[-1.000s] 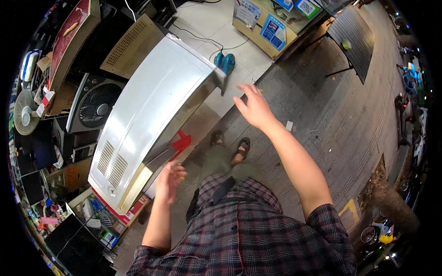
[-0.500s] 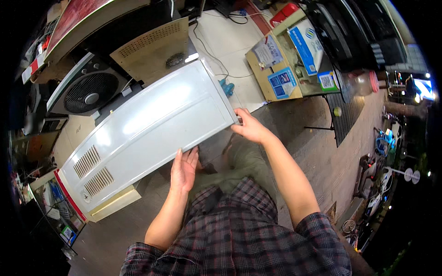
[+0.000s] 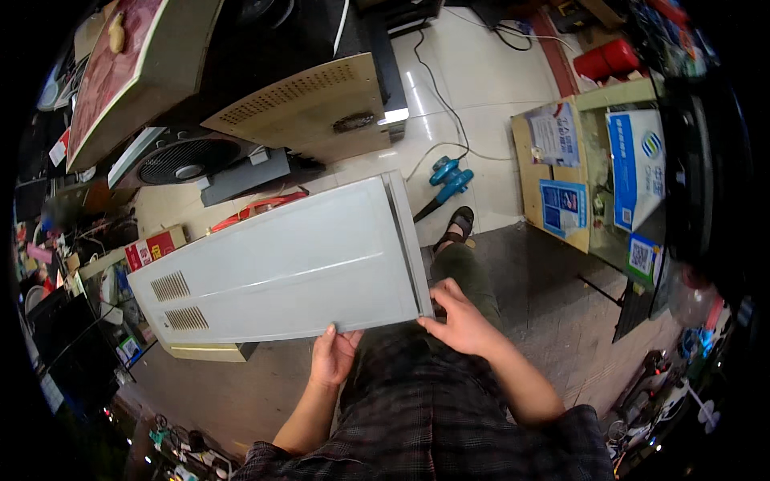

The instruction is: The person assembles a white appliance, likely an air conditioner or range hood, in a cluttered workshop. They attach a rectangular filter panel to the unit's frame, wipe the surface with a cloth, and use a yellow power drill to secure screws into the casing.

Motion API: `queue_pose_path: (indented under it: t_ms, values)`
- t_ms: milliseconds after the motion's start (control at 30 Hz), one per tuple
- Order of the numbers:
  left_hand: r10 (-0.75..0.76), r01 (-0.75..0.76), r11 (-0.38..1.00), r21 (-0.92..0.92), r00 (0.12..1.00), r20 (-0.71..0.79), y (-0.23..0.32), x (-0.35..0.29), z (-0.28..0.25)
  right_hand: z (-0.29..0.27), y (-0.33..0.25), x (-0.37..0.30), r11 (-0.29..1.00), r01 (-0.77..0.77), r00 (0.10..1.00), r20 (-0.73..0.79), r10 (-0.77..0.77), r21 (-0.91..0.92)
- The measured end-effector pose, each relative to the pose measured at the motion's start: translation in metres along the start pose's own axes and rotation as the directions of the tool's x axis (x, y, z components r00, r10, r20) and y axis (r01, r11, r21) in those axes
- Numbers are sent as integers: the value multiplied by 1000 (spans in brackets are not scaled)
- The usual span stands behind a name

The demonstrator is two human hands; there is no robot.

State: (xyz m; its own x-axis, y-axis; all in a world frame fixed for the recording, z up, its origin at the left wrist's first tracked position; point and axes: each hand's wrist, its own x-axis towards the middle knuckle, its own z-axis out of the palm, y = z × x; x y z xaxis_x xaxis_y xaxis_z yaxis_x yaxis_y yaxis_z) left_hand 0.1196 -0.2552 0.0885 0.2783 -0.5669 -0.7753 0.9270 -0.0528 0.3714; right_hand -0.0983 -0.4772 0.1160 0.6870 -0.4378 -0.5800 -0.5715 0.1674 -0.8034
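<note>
A long white metal panel [image 3: 281, 272] lies across in front of me, with two slotted vent patches near its far left end. My left hand [image 3: 333, 357] grips its near edge, thumb on top and fingers partly hidden below. At the near right corner my right hand [image 3: 465, 321] holds the panel's end with thumb and bent fingers. Along that right end runs a narrow raised lip [image 3: 407, 240] with a dark gap beside it. What the panel's underside rests on is hidden, apart from a cream-coloured edge [image 3: 210, 352] showing below its left part.
A teal blower [image 3: 451, 180] with a cord lies on the pale tiles, close to my shoe [image 3: 459, 224]. A perforated beige metal cabinet [image 3: 301, 100] and a round-grilled fan [image 3: 188, 160] stand beyond the panel. To the right is a wooden display case [image 3: 553, 172].
My view has turned and come nearer the tiled floor. The panel has swung toward level across my view, both hands still gripping it. More of the blower and my shoe now show.
</note>
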Motion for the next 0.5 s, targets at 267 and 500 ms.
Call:
queue_pose_path:
  t_ms: [267,500]
  values:
    - [9,-9,1000,-13,1000,17,-42,6,38,-47,11,2,999,-23,995,96,26,-28]
    - [-125,99,968,229,987,101,-67,17,26,-62,-2,4,984,-3,990,138,28,-177]
